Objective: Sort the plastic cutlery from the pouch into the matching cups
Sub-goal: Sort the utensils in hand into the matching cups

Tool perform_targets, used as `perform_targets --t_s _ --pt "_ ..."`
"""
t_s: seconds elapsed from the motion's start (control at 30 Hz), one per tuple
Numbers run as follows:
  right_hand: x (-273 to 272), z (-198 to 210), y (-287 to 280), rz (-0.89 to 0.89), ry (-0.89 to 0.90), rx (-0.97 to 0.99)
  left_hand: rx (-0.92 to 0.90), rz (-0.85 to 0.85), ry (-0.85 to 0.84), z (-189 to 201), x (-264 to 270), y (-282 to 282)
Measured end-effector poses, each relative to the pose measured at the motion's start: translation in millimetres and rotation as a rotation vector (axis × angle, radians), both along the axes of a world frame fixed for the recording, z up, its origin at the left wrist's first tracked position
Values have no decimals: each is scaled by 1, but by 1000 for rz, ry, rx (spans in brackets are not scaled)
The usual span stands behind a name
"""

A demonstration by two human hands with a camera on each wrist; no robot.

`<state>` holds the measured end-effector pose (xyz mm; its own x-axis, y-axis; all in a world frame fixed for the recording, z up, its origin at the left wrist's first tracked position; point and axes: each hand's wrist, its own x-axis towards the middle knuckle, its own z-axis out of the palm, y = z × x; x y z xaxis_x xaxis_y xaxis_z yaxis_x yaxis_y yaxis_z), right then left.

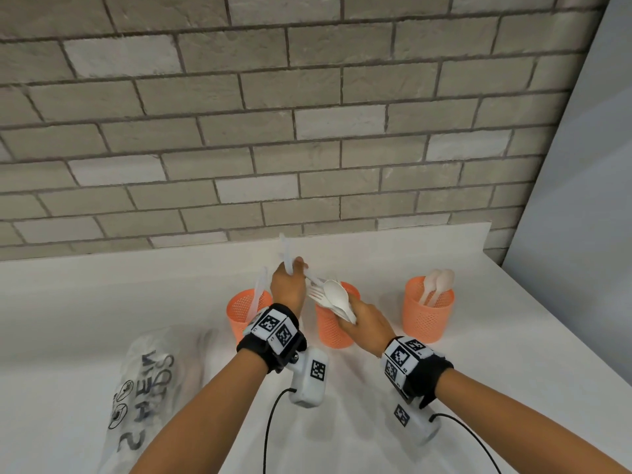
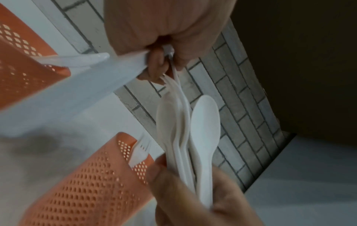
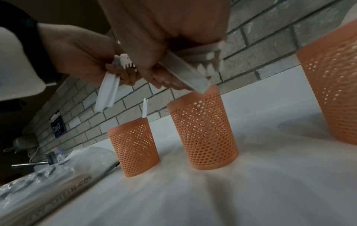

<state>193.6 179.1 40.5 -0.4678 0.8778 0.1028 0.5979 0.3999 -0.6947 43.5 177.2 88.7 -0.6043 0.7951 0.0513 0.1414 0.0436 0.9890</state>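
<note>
A: Right, starting at your far left: the clear printed pouch (image 1: 150, 381) lies flat on the white counter (image 1: 102, 302), well to the left of your left forearm and nearer to you than the cups.

B: And the cups?

A: Three orange mesh cups stand in a row beyond your wrists. The left cup (image 1: 247, 314) sits just left of your left hand (image 1: 288, 285) and has a knife (image 1: 259, 289) standing in it. The middle cup (image 1: 333, 325) is under and between your two hands, with a fork (image 2: 140, 150) leaning inside it. The right cup (image 1: 428, 311) stands apart to the right of your right hand (image 1: 367, 325) and holds spoons (image 1: 439, 283).

B: What are my hands doing?

A: Your left hand is curled around white knives (image 1: 286, 254) that stick up and away from you past your fingers. It also touches the far end of a bundle of spoons and forks (image 1: 330, 297) in front of it.

B: And the right one?

A: Your right hand grips the near end of that same bundle, fingers wrapped around the handles. The spoon bowls and fork tines point toward your left hand, above the middle cup.
</note>
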Motion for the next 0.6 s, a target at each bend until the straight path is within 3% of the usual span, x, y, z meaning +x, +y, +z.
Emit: perform_targets --t_s 0.13,0.3,0.43,0.6 --pt "-1 -2 3 31 42 -79 82 97 -200 12 -32 11" --pt "0 -6 -1 14 353 -437 216 256 -297 39 -72 17" --pt "2 2 1 -36 432 -672 265 308 -169 34 -93 22" --pt "3 7 6 -40 429 -751 177 260 90 9 -103 21"
